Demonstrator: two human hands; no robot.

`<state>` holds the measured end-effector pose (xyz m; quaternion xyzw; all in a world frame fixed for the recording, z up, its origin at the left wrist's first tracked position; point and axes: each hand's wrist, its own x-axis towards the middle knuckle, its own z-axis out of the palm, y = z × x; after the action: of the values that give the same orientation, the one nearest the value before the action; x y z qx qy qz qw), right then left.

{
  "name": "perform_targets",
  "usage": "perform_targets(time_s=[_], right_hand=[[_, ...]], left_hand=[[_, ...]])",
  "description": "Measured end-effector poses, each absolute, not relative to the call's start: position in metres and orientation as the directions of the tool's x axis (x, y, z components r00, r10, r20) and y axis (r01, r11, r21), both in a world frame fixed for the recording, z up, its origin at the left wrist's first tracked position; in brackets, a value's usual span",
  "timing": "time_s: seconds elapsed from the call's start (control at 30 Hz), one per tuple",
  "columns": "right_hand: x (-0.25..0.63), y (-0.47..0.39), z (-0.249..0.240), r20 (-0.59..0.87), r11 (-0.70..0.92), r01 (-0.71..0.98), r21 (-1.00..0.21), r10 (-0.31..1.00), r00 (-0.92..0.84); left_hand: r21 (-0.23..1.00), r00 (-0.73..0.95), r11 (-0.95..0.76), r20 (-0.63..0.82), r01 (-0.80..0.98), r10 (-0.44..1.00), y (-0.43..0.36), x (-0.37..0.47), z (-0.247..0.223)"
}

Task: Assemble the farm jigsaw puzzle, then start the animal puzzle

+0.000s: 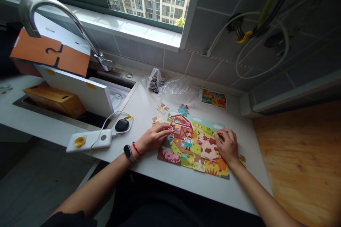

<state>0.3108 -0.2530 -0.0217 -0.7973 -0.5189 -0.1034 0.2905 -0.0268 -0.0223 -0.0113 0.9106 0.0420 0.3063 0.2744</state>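
Note:
A farm jigsaw puzzle point(188, 152) lies on the white counter, its pieces joined into a large picture with a red barn, a farmer and a cow. My left hand point(154, 137) rests at its left edge, fingers extended over the barn side. At the right part of the puzzle, my right hand point(227, 145) has its fingertips bent down together near the cow; whatever may be under them is hidden. Loose pieces point(162, 108) lie beyond the upper left corner, and teal pieces point(183, 110) sit by the top edge. More pieces show beside my left hand and beyond my right wrist.
Behind the puzzle are a clear plastic bag point(154, 82) with dark contents and a picture card point(213, 98). To the left, a white power strip point(89, 140) with a black charger point(122, 125) lies before the sink, which holds boxes point(54, 101) under a faucet point(77, 21).

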Motion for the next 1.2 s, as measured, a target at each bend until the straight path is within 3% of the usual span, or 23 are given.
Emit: perform_targets(time_s=[0.27, 0.77, 1.2], right_hand=[[0.310, -0.253, -0.020, 0.450, -0.298, 0.896, -0.330, 0.784, 0.427], [0.318, -0.252, -0.030, 0.412, -0.266, 0.933, -0.242, 0.842, 0.347], [0.316, -0.251, -0.027, 0.374, -0.309, 0.924, -0.227, 0.848, 0.375]], left_hand=[[0.564, 0.795, -0.822, 0.533, -0.079, 0.289, -0.007, -0.028, -0.004], [0.583, 0.857, -0.784, 0.497, -0.213, 0.136, 0.028, 0.004, -0.011], [0.516, 0.904, -0.850, 0.407, -0.108, 0.132, 0.025, -0.002, -0.005]])
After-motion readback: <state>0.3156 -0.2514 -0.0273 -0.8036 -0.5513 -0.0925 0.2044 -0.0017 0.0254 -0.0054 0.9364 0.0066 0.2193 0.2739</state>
